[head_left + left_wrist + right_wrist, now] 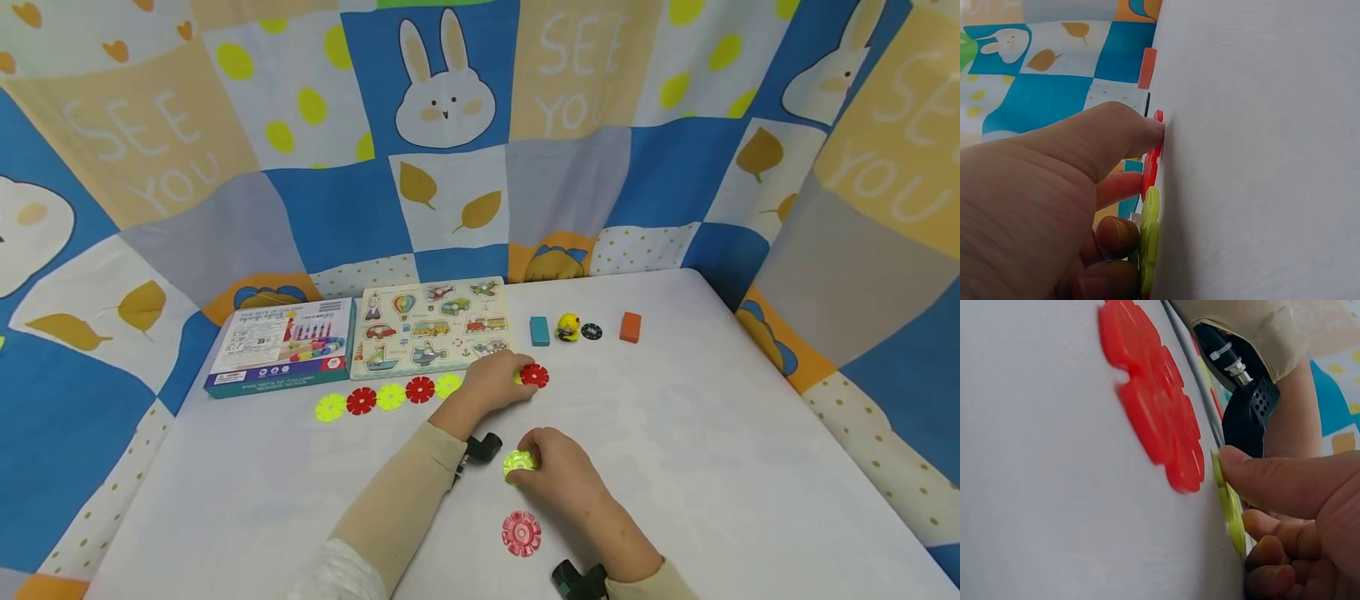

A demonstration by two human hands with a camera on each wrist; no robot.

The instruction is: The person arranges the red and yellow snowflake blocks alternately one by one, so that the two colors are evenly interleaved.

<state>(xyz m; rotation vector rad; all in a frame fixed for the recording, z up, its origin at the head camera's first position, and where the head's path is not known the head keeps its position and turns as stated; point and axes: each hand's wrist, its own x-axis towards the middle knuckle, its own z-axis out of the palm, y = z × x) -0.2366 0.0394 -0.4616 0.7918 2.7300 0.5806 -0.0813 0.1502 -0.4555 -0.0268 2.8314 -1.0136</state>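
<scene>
My left hand (495,382) pinches a red flower-shaped plastic disc (536,376) between thumb and index finger, flat against the table. A yellow-green disc (1149,240) lies beside it, near the curled lower fingers in the left wrist view. Leftward runs a row of alternating discs, with a yellow one (330,407) at its far end and red ones such as this disc (362,401); my left hand hides part of it. Closer in, my right hand (566,477) pinches another yellow-green disc (1230,509) by its edges. A loose red disc (521,533) lies in front of that hand.
Behind the row are a boxed set (281,346) and a vehicle puzzle board (431,327). Toward the back right stand a blue block (539,331), a yellow duck (567,327), a black round chip (592,332) and an orange block (630,327). A patterned curtain (570,183) borders the white table.
</scene>
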